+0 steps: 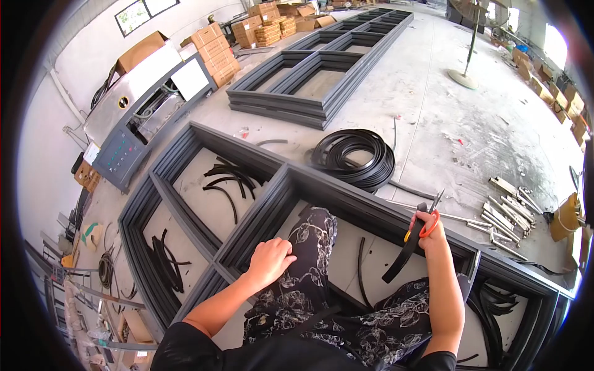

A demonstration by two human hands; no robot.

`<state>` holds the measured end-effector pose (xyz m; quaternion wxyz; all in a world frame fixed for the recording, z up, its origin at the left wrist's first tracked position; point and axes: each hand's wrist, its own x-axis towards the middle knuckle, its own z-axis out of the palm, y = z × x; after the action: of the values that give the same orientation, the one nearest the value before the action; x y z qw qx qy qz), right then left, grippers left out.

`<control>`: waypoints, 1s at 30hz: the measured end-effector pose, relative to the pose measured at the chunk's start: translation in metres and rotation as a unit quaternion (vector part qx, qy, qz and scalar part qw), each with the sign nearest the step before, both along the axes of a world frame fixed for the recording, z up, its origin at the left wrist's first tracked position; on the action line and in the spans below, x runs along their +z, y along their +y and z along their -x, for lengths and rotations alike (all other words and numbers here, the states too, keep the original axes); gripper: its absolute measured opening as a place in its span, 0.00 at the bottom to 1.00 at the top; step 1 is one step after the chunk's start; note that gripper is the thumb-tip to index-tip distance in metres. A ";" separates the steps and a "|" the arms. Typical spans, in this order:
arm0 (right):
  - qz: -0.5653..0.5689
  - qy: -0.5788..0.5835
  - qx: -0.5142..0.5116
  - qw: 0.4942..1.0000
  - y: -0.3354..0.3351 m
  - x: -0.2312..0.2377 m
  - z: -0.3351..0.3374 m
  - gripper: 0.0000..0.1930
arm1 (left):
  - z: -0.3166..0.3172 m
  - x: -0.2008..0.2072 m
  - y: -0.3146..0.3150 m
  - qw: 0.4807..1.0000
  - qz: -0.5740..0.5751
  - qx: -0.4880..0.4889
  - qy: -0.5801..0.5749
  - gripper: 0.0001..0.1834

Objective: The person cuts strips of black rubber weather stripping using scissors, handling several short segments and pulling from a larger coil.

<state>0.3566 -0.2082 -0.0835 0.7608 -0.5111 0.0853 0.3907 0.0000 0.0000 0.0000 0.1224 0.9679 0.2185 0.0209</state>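
Largest item: near stack of dark grey frames (346, 193), flat on the floor, crossbars dividing it into openings; the person sits or kneels within it. Beyond, a second frame stack (278, 109) runs away toward the far end of the room. Left side: grey machine (133, 93) with control panel; brown cartons (213, 52) piled just behind it.

Coil of black strip (385, 162) lies on the floor against the far side of the near stack. Right: pale metal offcuts (504, 216) in a loose heap. Cut black strips (162, 260) lie in several openings, some curved.

Left hand (271, 260): fingers curled into a loose fist, beside the patterned trouser leg (312, 247). Right hand (427, 227): raised above the frame, fingers closed around scissors (437, 201) with red-orange handles, blades pointing up. A short black strip (402, 260) slants down from this hand; apparently gripped along with the scissors, though the contact is partly hidden.
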 end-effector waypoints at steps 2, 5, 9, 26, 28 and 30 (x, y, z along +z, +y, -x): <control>-0.006 0.009 -0.043 0.999 0.003 -0.004 -0.010 0.03 | -0.014 -0.003 0.001 0.990 -0.068 -0.014 -0.125 0.08; -0.016 0.042 -0.051 0.998 0.009 0.002 0.018 0.07 | 0.009 -0.017 0.014 0.997 0.004 -0.040 -0.072 0.09; 0.006 0.058 -0.046 0.997 0.007 0.000 0.019 0.05 | 0.006 -0.009 0.017 0.990 0.117 -0.055 -0.047 0.07; 0.006 0.024 -0.087 0.996 -0.010 0.022 0.015 0.05 | -0.037 -0.002 -0.093 0.870 0.359 -0.330 0.071 0.14; -0.007 0.039 -0.114 0.993 -0.018 0.011 0.004 0.05 | -0.072 -0.007 -0.144 0.881 0.379 -0.275 0.061 0.18; -0.009 0.023 -0.119 0.993 -0.031 0.013 -0.004 0.05 | -0.085 -0.037 -0.185 0.885 0.331 -0.321 -0.068 0.23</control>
<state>0.3610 -0.2392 -0.0705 0.8043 -0.4813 0.1594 0.3098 0.0847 -0.1855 -0.0367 0.4499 0.8847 -0.1191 -0.0275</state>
